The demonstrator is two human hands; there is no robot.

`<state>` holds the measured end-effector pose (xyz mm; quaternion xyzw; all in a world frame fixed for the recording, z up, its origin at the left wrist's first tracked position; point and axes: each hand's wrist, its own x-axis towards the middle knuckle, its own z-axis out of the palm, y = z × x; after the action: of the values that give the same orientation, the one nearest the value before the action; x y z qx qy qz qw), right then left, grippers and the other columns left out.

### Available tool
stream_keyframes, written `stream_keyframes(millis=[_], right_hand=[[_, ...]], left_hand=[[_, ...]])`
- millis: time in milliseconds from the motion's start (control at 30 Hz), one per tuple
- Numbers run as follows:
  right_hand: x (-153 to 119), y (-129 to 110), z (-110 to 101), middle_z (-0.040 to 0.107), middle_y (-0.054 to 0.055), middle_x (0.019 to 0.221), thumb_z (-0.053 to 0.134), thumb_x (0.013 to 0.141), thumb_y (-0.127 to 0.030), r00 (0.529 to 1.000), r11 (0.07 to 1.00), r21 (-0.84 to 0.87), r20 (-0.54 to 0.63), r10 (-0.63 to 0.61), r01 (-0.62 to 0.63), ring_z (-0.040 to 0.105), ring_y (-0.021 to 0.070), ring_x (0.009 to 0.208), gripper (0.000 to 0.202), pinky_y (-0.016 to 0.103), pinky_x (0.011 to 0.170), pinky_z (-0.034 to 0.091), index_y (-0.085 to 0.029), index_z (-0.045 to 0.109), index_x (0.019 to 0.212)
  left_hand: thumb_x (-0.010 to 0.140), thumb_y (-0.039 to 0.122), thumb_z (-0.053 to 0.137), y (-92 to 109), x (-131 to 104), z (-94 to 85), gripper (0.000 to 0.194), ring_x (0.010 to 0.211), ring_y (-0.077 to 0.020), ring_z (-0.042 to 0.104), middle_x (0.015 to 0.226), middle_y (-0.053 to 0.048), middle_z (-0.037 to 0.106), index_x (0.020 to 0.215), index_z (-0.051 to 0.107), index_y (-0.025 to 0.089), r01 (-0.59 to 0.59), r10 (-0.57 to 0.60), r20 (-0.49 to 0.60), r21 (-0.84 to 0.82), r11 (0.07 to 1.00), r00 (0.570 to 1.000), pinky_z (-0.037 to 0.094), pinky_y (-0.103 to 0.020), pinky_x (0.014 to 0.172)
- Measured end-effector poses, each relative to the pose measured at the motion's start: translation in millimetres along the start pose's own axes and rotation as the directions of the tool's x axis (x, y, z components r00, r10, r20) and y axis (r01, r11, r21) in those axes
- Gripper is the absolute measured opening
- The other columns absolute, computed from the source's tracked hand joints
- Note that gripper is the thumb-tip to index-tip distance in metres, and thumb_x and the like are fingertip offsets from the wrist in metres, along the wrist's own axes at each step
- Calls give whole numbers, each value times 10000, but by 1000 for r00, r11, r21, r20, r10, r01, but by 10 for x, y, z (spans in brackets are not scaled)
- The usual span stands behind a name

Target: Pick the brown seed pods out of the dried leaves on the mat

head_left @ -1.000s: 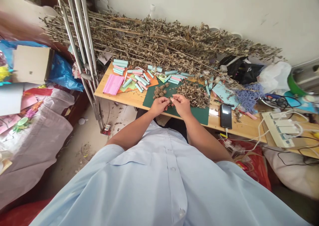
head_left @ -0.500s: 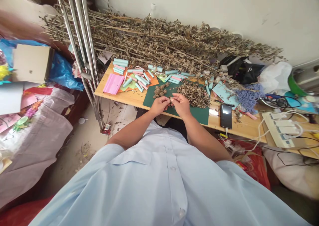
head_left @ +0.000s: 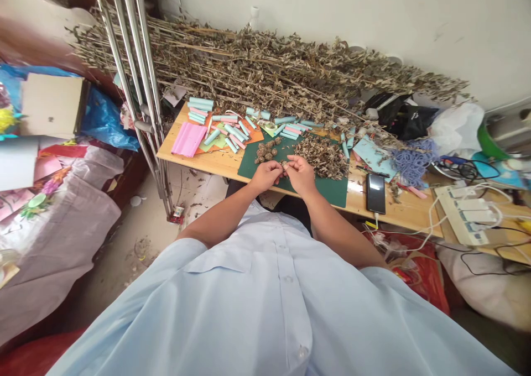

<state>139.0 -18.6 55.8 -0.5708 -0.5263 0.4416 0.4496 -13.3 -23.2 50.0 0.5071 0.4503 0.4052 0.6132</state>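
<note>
My left hand (head_left: 266, 177) and my right hand (head_left: 300, 175) meet over the near edge of a green cutting mat (head_left: 327, 192). Thumbs and fingertips of both are pinched together around a small bit of dried leaf, mostly hidden by the fingers. Just beyond my left hand sits a cluster of brown balls of rolled dried leaf (head_left: 265, 152). A loose heap of crumbled dried leaves (head_left: 323, 156) lies beyond and to the right of my right hand, on the same mat.
Long dried leafy stalks (head_left: 265, 66) cover the table's back. Blue and pink paper rolls (head_left: 236, 132) and pink paper (head_left: 188, 139) lie left. Rightward are a phone (head_left: 375, 193), purple yarn (head_left: 415, 163) and a power strip (head_left: 462, 215). Metal crutches (head_left: 136, 61) stand at the left end.
Both hands stay pinched together in the same place, with only slight finger movement. The heap and the balls look unchanged.
</note>
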Motion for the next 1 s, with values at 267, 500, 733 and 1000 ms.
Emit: stream_keyframes(millis=[267, 500, 733, 1000], right_hand=[[-22, -25, -4, 687, 10, 810, 702, 745, -383, 999, 1000, 23, -33, 10, -9, 630, 149, 641, 414, 335, 678, 562, -191, 613, 1101], [-8, -4, -5, 681, 5, 804, 702, 745, -381, 998, 999, 35, -61, 3, -1, 632, 150, 655, 408, 339, 701, 560, -195, 608, 1095], [-13, 8, -1, 676, 6, 808, 695, 752, -371, 996, 999, 40, -83, -11, 14, 633, 151, 654, 389, 341, 700, 560, -196, 610, 1089], [85, 1, -139, 674, 16, 850, 682, 764, -362, 985, 999, 46, -173, 5, 3, 637, 152, 660, 392, 266, 538, 497, -204, 622, 1118]], left_hand=[[800, 216, 567, 73, -21, 17, 99, 448, -65, 484, 531, 31, 574, 746, 619, 151, 11, -11, -15, 9, 1000, 1000, 349, -194, 488], [787, 204, 567, 87, -17, 23, 97, 446, -69, 485, 515, 32, 560, 729, 623, 150, 19, -18, -19, 20, 1000, 1000, 342, -195, 482], [775, 213, 568, 104, -16, 24, 101, 451, -72, 488, 520, 29, 568, 725, 629, 150, 32, -32, -22, 22, 999, 999, 351, -197, 486], [760, 198, 569, 47, -8, 34, 84, 440, -73, 481, 522, 31, 568, 717, 629, 158, 24, -23, -54, 17, 1000, 998, 346, -199, 478]])
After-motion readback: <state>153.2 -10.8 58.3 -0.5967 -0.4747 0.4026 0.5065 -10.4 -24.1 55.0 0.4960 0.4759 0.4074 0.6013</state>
